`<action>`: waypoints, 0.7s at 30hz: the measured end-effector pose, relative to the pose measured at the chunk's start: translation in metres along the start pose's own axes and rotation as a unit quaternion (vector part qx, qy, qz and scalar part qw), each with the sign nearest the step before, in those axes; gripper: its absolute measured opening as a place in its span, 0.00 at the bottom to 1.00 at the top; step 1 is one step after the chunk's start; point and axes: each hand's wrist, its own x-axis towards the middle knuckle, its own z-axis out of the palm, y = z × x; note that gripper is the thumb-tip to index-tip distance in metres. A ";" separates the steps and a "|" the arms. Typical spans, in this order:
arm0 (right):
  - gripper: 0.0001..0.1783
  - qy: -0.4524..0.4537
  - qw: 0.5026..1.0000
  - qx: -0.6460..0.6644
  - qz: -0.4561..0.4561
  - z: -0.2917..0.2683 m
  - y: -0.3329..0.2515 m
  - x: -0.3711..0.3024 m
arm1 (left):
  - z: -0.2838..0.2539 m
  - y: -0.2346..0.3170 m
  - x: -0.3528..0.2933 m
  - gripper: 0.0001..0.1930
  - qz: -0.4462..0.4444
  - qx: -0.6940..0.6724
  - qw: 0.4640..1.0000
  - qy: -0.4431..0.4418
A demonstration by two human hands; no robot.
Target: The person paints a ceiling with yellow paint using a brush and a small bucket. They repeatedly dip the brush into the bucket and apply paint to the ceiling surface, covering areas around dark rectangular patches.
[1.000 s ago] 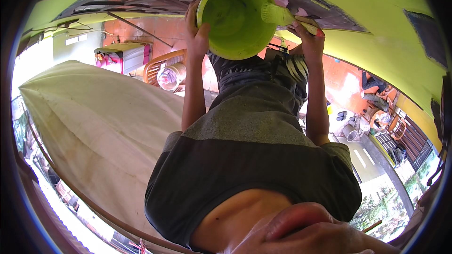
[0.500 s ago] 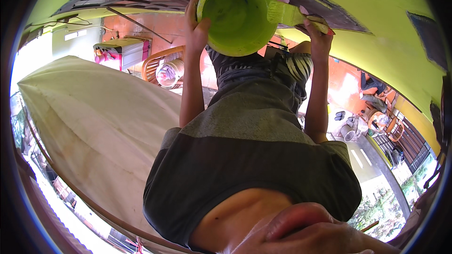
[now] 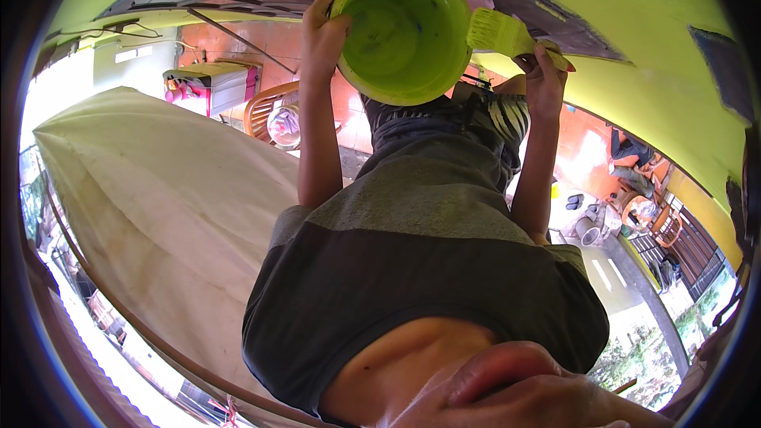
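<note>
My left hand [image 3: 325, 36] grips the side of a round lime-green tub [image 3: 372, 79], its thumb at the rim. The tub's open mouth shows green paint coating the inside and dark specks on the bottom. To its right, my right hand [image 3: 544, 83] is closed around the handle of a paintbrush [image 3: 499, 32]. Thick lime-green paint covers the wide bristles, which point left at the tub's right rim. Whether the bristles touch the rim I cannot tell. Part of the handle is hidden by my fingers.
A lime-green wall [image 3: 634, 24] with a dark unpainted patch [image 3: 725, 67] rises ahead and right. A beige tarp [image 3: 174, 182] hangs at my left. Below stand a wooden chair [image 3: 258, 111] and a clear container [image 3: 284, 125]. A person [image 3: 630, 158] sits far right on the orange floor.
The paintbrush has moved right, off the tub's inner rim to just outside it. The tub has shifted slightly right and down, still held by my left hand.
</note>
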 end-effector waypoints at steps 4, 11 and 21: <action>0.09 0.010 0.999 -0.035 0.013 -0.004 0.003 0.006 | 0.004 -0.007 0.003 0.32 0.049 0.010 0.999 -0.002; 0.13 -0.040 0.987 -0.152 0.038 0.014 -0.005 0.035 | 0.006 -0.011 0.013 0.27 0.080 0.061 0.995 -0.002; 0.17 -0.046 0.953 -0.297 0.043 0.016 -0.038 0.035 | 0.004 -0.015 0.013 0.24 0.060 0.051 0.997 0.008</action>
